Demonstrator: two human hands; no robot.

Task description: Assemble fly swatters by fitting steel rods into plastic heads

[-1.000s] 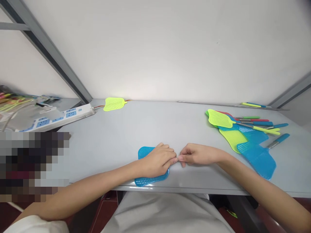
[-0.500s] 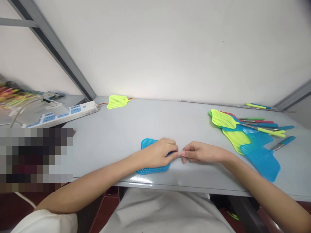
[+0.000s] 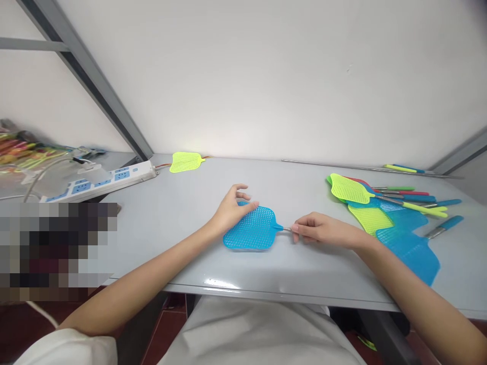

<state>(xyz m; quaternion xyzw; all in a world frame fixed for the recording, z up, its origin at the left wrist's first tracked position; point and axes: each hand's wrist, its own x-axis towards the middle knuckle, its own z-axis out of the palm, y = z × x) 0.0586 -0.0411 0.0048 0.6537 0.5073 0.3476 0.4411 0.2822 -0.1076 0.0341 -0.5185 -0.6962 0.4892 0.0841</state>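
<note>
A blue fly swatter [image 3: 251, 230] with a perforated head lies in front of me, its thin metal rod pointing right. My right hand [image 3: 317, 227] pinches that rod between thumb and fingers, just beyond the head's neck. At the head's upper left edge is my left hand [image 3: 232, 207], fingers apart and thumb stretched over the blue mesh. Whether the left fingertips touch the head cannot be made out. To the right lies a pile of fly swatters, with a yellow swatter [image 3: 352, 189] on top and a blue swatter [image 3: 413, 248] nearest me.
A yellow swatter head [image 3: 186, 161] lies by the wall, near a white power strip [image 3: 129, 175] at the left. Thin metal rods [image 3: 335, 165] run along the back of the grey table [image 3: 171, 203]. Loose coloured items [image 3: 26, 152] sit on the far left surface.
My left hand has opened and moved left and up from the rod to the swatter head's edge. The blue swatter has shifted slightly right and up, with my right hand still pinching its rod.
</note>
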